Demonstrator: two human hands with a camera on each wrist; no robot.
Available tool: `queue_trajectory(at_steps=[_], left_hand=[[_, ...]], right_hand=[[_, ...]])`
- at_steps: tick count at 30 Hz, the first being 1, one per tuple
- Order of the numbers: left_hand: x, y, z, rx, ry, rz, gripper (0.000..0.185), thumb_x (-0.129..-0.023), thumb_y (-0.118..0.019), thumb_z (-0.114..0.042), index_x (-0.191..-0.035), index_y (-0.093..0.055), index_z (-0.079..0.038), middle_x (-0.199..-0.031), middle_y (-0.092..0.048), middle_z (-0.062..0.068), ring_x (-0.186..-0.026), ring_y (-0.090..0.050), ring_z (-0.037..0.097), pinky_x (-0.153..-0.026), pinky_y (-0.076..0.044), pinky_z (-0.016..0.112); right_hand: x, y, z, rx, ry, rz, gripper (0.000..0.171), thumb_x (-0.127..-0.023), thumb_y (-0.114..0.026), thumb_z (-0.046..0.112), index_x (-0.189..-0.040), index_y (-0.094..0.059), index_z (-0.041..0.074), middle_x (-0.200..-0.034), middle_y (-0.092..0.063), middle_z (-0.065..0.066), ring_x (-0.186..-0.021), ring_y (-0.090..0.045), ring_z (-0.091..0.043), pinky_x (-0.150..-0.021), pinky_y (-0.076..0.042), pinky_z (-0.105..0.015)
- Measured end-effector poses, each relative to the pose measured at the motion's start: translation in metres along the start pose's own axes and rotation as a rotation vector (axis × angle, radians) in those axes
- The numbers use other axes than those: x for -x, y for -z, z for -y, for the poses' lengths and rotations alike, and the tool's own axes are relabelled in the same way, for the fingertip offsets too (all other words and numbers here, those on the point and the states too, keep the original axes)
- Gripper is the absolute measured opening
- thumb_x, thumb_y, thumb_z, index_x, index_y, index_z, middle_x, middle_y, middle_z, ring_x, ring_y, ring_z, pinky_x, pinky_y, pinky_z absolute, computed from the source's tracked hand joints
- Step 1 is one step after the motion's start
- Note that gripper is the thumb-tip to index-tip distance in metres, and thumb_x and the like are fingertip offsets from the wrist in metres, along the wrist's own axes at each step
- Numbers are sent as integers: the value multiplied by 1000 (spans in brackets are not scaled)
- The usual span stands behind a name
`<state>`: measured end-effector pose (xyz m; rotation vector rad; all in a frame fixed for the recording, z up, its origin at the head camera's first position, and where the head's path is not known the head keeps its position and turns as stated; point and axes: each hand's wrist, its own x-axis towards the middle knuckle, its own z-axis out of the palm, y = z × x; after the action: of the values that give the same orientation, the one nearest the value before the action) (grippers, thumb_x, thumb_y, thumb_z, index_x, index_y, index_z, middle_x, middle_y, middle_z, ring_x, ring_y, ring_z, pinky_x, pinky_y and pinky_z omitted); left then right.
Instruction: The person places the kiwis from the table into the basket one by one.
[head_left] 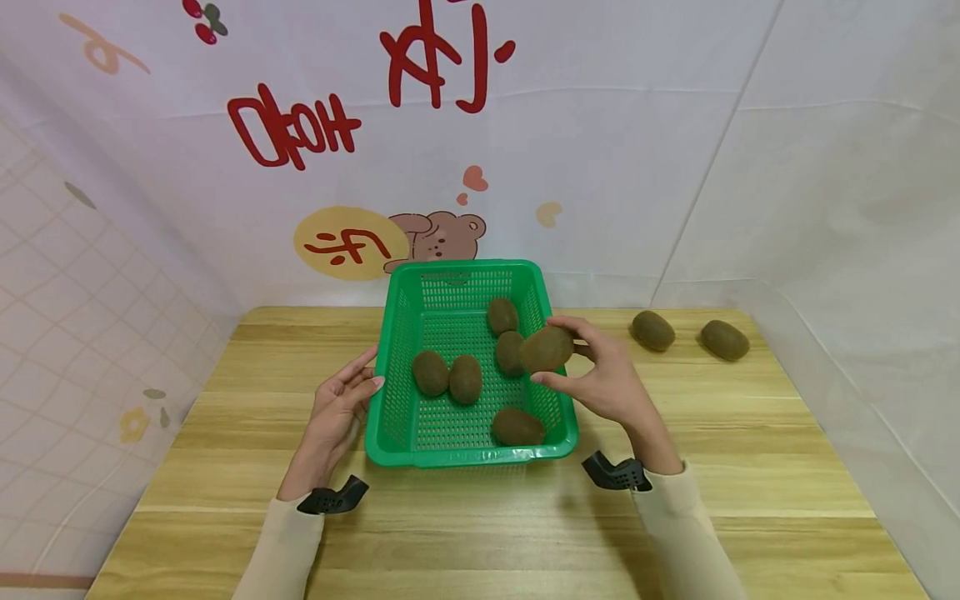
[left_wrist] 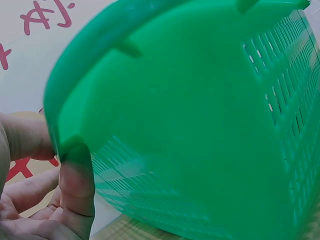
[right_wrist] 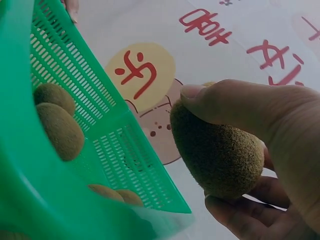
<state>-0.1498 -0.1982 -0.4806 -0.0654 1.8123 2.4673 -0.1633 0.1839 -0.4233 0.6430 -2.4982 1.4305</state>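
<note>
A green plastic basket (head_left: 472, 457) with slotted walls stands before me, and several brown kiwifruits lie on its floor, among them a pair (head_left: 465, 380) side by side at left and one (head_left: 517, 427) near the front wall. My left hand (head_left: 341, 404) pinches the basket's left rim between thumb and fingers; the left wrist view shows the thumb (left_wrist: 76, 185) at the rim. In my right hand (head_left: 603, 375) is another kiwifruit (head_left: 547, 348), gripped between thumb and fingertips over the basket's right side. The right wrist view shows this fuzzy kiwifruit (right_wrist: 220, 150) close up, beside the basket wall.
Two more kiwifruits lie on the wooden table (head_left: 750, 450) to the right: one (head_left: 653, 331) nearer the basket, the other (head_left: 724, 340) farther out. A white printed cloth (head_left: 600, 150) hangs behind the table's back edge.
</note>
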Motion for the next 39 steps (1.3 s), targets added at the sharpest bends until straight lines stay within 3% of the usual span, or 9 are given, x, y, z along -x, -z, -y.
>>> queue_trajectory(at_steps=[5, 13, 20, 31, 39], left_hand=[[0, 1, -1, -7, 6, -5, 64, -96, -65, 4, -155, -40, 2, -101, -65, -5, -91, -65, 3, -78, -58, 16], [0, 1, -4, 1, 16, 0, 66, -96, -66, 4, -156, -39, 1, -99, -64, -5, -91, -63, 4, -78, -58, 15], [0, 1, -5, 6, 18, -11, 64, -97, -64, 5, -156, -40, 1, -99, -63, -5, -90, -62, 4, -77, -57, 15], [-3, -3, -1, 10, 20, -14, 64, -96, -65, 5, -155, -42, 1, -100, -64, -3, -90, -62, 3, -76, -57, 15], [-2, -1, 0, 33, 30, -26, 64, -96, -64, 8, -155, -41, 1, -100, -63, -2, -90, -62, 3, -77, -57, 15]], right_hand=[[-1, -7, 2, 13, 19, 23, 70, -76, -93, 22, -139, -61, 17, -132, -67, -2, -113, -64, -16, -100, -58, -38], [-1, -10, 4, -33, 18, 74, 70, -79, -91, 22, -141, -59, 17, -138, -65, -5, -129, -61, -27, -108, -53, -48], [0, -7, 4, -14, 8, 88, 75, -81, -90, 25, -147, -55, 19, -146, -60, -5, -136, -56, -22, -112, -49, -49], [1, 9, -11, 45, -53, 18, 83, -82, -89, 29, -153, -46, 31, -159, -46, 1, -148, -43, -26, -118, -41, -52], [0, 20, -24, 83, -112, -15, 91, -82, -88, 33, -158, -38, 34, -164, -39, 0, -151, -37, -28, -121, -33, -57]])
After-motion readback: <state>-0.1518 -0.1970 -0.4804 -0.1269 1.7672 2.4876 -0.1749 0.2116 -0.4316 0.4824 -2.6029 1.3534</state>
